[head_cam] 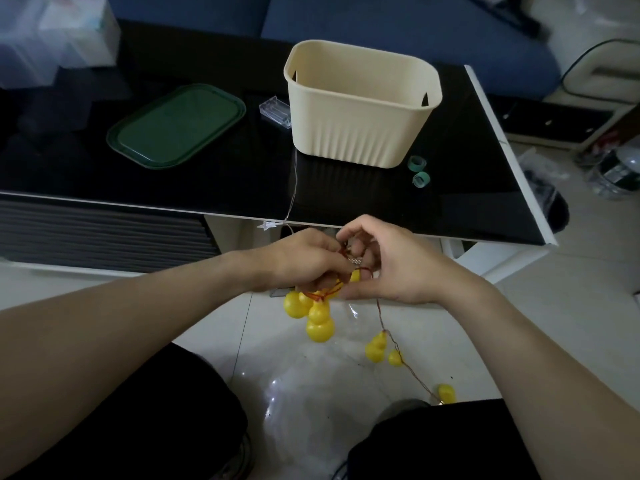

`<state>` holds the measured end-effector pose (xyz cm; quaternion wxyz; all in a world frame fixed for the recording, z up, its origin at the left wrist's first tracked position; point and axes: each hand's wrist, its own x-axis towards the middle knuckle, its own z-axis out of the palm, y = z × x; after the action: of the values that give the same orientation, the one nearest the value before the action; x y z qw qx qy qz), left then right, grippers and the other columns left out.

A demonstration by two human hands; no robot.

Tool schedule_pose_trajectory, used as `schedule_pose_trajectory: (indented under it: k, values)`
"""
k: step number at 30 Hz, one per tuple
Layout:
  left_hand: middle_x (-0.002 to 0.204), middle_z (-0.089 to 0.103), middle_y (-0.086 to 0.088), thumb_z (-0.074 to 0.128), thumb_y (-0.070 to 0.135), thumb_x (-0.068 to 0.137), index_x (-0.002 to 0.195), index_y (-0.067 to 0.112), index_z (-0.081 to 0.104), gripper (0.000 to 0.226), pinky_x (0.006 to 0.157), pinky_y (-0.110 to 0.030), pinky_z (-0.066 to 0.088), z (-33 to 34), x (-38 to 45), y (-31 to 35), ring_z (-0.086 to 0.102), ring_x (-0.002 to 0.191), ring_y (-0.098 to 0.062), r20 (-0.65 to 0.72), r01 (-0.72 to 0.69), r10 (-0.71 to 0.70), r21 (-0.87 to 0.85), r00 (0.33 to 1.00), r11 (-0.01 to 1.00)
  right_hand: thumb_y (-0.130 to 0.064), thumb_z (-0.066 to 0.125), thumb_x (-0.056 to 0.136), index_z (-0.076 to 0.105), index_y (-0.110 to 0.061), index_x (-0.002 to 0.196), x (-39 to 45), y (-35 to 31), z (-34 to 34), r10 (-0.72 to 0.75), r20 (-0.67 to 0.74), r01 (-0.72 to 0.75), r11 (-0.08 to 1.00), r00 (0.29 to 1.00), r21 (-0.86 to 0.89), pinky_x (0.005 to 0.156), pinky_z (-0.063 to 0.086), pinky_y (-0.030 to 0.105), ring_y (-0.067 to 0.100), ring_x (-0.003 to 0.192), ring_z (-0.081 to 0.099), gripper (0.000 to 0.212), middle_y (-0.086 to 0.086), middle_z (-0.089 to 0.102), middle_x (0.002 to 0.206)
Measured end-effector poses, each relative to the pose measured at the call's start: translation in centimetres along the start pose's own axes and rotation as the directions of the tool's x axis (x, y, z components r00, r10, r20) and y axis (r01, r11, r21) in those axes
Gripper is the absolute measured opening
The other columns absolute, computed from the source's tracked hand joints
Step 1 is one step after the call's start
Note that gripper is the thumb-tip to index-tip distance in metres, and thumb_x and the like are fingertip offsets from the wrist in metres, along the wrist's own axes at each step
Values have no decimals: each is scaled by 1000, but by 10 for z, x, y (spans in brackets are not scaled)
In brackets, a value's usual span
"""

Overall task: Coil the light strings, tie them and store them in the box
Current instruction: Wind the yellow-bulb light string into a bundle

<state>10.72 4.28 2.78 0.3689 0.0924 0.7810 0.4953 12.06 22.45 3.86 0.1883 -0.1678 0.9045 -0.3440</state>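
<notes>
My left hand (304, 261) grips a bunch of the light string, and several yellow gourd bulbs (317, 315) hang below its fingers. My right hand (391, 261) pinches the thin reddish wire (381, 317) next to the left fingers. The wire runs down from there past more yellow gourds (376, 347) to the floor. A second, clear string (295, 181) lies across the black table and hangs over its front edge. The cream ribbed box (353, 129) stands open on the table beyond my hands.
A green lid (173, 126) lies on the table at the left. A clear battery case (276, 111) sits beside the box. Two green tape rolls (418, 171) lie right of the box. The black table (104, 174) has a white front edge. My knees are below.
</notes>
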Motion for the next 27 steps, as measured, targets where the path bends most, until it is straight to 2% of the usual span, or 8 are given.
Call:
schedule_pose_trajectory:
  k: [3,7,10,12,14,18,24,27]
  values:
    - [55,48,-2,64,18,93,85,-8,63,27,48,-22,37,-4,-4,-2,42,46,-11,50,-32,27,108,998,994,-32,94,66,63,-34,120,5,2,4,-47,11,48,995,999,-88,62,48,15,3,72,62,62,-11,56,101]
    - [59,57,-6,59,25,98,80,2,62,29,56,-28,47,-8,-2,-6,52,51,-16,58,-63,52,205,997,977,-31,91,70,67,-32,125,9,4,8,-56,-12,54,992,998,-117,63,43,11,-3,78,58,60,-15,58,101]
    - [66,67,-7,49,24,102,81,7,59,30,63,-35,56,-7,1,-10,64,58,-22,49,-62,52,237,997,970,-28,87,76,71,-33,121,10,6,9,-59,-51,56,997,997,-61,71,56,25,2,77,64,48,-15,66,104]
    - [69,69,-7,46,24,103,81,6,59,31,68,-39,57,-5,3,-11,68,62,-23,35,-50,42,259,998,965,-21,83,81,73,-30,118,11,7,9,-40,-58,40,999,998,-17,70,58,24,1,74,68,39,-16,71,94]
    - [65,67,-7,46,22,102,77,4,59,33,65,-36,56,-3,4,-11,65,58,-23,12,-38,36,233,999,972,-16,80,83,73,-27,116,11,7,10,-40,-50,40,999,998,-3,65,53,15,-3,71,68,35,-20,69,84]
    - [51,52,-10,47,17,101,63,5,52,40,50,-28,41,-4,4,-5,47,46,-23,-28,-45,48,102,998,994,-8,77,79,69,-33,101,14,4,12,-68,-106,70,998,992,9,60,49,13,-1,68,66,34,-21,66,78]
    - [51,51,-14,39,17,102,62,4,51,43,59,-35,41,-11,0,-1,51,48,-28,9,-110,113,-150,994,983,-2,68,81,66,-27,88,18,3,13,-67,-207,93,988,976,122,55,42,11,-1,55,58,26,-28,63,60]
    - [52,56,-14,40,19,103,68,2,53,41,60,-34,45,-13,0,1,52,51,-28,4,-137,139,-141,990,980,4,67,81,70,-24,93,19,3,9,-61,-215,108,971,975,212,61,48,14,0,64,67,30,-14,72,73]
